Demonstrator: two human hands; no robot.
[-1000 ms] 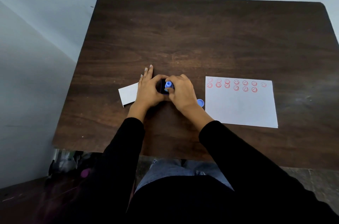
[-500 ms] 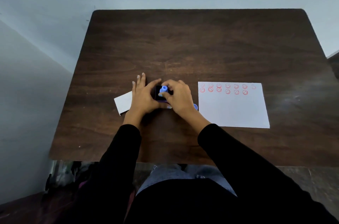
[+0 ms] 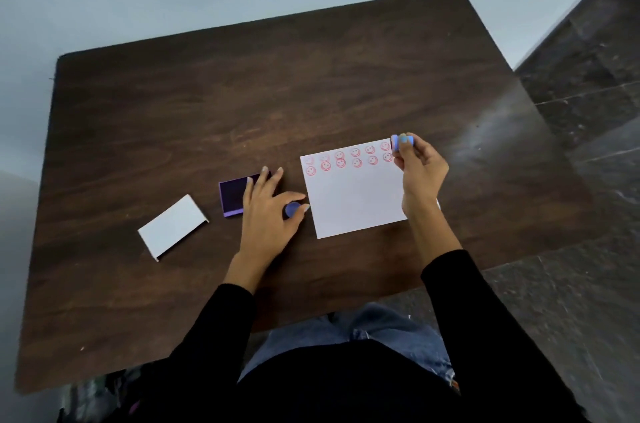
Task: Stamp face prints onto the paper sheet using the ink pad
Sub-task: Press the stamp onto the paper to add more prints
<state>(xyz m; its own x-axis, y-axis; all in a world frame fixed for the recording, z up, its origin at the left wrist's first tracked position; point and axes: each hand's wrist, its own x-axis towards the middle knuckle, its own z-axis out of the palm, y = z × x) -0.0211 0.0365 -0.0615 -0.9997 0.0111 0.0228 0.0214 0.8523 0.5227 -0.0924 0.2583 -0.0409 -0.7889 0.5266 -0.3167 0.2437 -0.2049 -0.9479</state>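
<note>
Right hand [image 3: 420, 169] pinches the small blue cylindrical stamp [image 3: 401, 141] over the far right corner of the white paper sheet [image 3: 356, 201], just right of the red face prints [image 3: 348, 157]; left hand [image 3: 266, 211] rests flat, fingers spread, on the purple ink pad [image 3: 232, 195]

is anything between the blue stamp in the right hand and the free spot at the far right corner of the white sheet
Nothing visible stands in the way. The right hand holds the small blue stamp at the far right corner of the white paper sheet, beside the last red face prints. The left hand rests off the sheet's left edge.
</note>
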